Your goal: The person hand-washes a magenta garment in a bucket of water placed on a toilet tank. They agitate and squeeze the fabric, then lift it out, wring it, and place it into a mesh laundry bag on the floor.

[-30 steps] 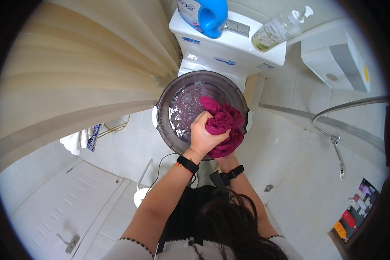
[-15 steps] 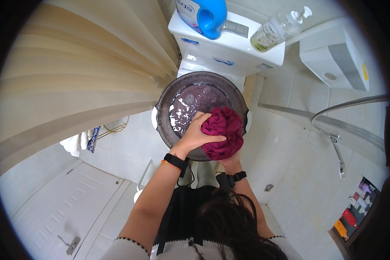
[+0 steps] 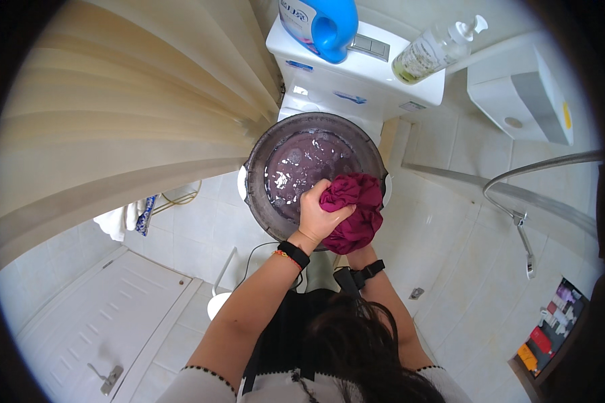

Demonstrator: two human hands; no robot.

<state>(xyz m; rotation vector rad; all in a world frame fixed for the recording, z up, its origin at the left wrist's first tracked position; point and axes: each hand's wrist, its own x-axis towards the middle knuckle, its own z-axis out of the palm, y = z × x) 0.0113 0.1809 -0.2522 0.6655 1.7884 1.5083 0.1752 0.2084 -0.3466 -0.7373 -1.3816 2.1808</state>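
Note:
A bunched dark-magenta cloth (image 3: 357, 218) is held over the near right rim of a round dark basin (image 3: 257, 195). My left hand (image 3: 317, 211) is closed on a fold at the cloth's left side, thumb and fingers gripping it. Beneath the bundle, my right hand (image 3: 361, 256) supports it; its fingers are hidden by the cloth, and only the heel of the hand and the wrist show. Purplish water (image 3: 309, 161) with a few bubbles and bright reflections lies in the basin. Black bands circle both my wrists.
The basin rests on a white toilet (image 3: 356, 91). On its tank stand a blue detergent bottle (image 3: 333, 33) and a clear pump bottle (image 3: 427, 57). A beige curtain (image 3: 134, 121) hangs at left, a shower hose (image 3: 538, 164) at right. A white door (image 3: 101, 322) is lower left.
My left hand has shifted from lying spread along the cloth to gripping a bunched fold of it. The bundle has moved slightly right and nearer to me.

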